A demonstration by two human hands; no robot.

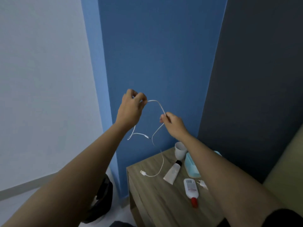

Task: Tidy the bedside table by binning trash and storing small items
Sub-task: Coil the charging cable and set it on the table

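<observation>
A: Head view, middle of the frame: both bare arms reach up in front of the blue wall (155,54). What are the hands doing?

B: The left hand (131,108) is curled, its fingertips pinched together on a white charging cable (158,105). A short loop and a small plug end dangle just below that wrist.

A: And the other one?

B: The right hand (173,124) sits lower and to the right, thumb and forefinger pinching the same cable. Between the two hands the cable arches upward.

A: Where does the rest of it go?

B: From the right hand it hangs down to the wooden bedside table (147,202) at the lower right of the frame, curves across the top, and ends in a USB plug (143,172) lying flat near the table's left edge.

A: What else is on the table?

B: A white cup (180,150) stands at the back by the wall. Just in front of it a white tube with a black cap (173,172) lies on its side. Right of the tube is a light blue container (191,166), partly hidden by the right forearm. Nearer the camera lies a white bottle with a red cap (191,189), and beside it a small white plug adapter (202,184).

A: Anything on the floor?

B: A dark object (103,199) at lower centre, left of the table; I cannot tell what it is.
</observation>
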